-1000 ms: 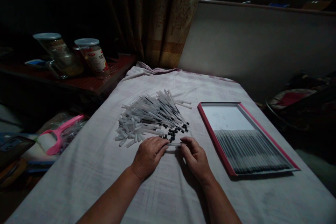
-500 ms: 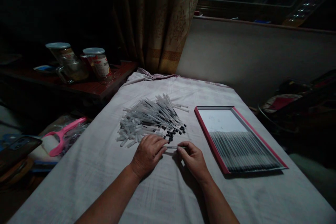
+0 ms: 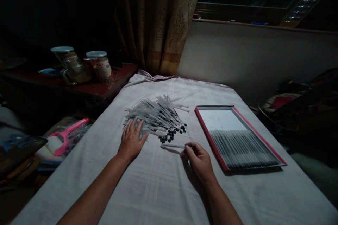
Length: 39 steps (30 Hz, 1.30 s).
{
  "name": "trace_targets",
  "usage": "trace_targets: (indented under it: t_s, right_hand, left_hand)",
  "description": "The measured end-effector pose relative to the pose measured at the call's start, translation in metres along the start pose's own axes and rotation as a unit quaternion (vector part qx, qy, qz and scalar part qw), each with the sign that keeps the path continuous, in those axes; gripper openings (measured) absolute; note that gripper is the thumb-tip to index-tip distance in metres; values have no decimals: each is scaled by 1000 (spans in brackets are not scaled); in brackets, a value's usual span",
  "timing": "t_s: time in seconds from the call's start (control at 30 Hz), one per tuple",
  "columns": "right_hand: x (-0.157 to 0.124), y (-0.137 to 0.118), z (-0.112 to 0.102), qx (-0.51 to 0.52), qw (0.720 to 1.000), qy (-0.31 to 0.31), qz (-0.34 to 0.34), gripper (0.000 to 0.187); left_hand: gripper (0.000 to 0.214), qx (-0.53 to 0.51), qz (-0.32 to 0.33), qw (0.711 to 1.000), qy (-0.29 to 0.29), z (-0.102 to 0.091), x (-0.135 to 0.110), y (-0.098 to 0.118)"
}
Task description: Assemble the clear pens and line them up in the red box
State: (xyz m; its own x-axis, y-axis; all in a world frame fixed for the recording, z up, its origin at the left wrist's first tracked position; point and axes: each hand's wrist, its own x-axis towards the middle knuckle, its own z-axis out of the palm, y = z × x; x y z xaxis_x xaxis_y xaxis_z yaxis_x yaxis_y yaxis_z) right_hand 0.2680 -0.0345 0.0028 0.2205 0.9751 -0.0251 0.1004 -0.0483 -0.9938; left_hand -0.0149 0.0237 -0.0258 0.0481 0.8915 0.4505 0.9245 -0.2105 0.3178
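My right hand point(image 3: 199, 158) pinches one end of a pen point(image 3: 173, 146), which points left just above the cloth. Fingers spread, my left hand point(image 3: 132, 140) lies over the clear pen caps point(image 3: 126, 122) and hides most of them. Behind it is a heap of clear pen barrels point(image 3: 155, 112) with dark refills in many of them. Small black end plugs point(image 3: 169, 136) are scattered at the heap's near right edge. To the right, a shallow red-edged box point(image 3: 212, 140) holds a row of pens point(image 3: 245, 149) side by side.
A white cloth point(image 3: 158, 190) covers the table. On the left, a dark red side table point(image 3: 100, 89) bears a glass jug point(image 3: 75, 72) and a lidded jar point(image 3: 101, 66). Below it lie a pink-handled item point(image 3: 67, 135) and a phone point(image 3: 25, 144). A curtain point(image 3: 163, 35) hangs behind.
My left hand has let go of the pen and moved left onto the clear caps, its fingers spreading. My right hand still holds the pen and has shifted slightly right.
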Motion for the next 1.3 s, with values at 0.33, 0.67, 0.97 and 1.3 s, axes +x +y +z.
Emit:
trace_targets:
  t_s: [0.33, 0.67, 0.97, 1.3]
  right_hand:
    - [-1, -3, -5, 56, 997, 41, 41, 48]
    - [0, -6, -6, 128, 988, 56, 73, 43]
    - [0, -7, -13, 200, 972, 51, 108, 38]
    - [-1, -4, -12, 168, 982, 22, 84, 31]
  left_hand:
    - [36, -33, 118, 991, -57, -6, -6, 37]
    - [13, -2, 133, 991, -27, -13, 1, 55]
    - [16, -96, 227, 967, 59, -20, -2, 63]
    - [22, -173, 215, 961, 22, -21, -8, 71]
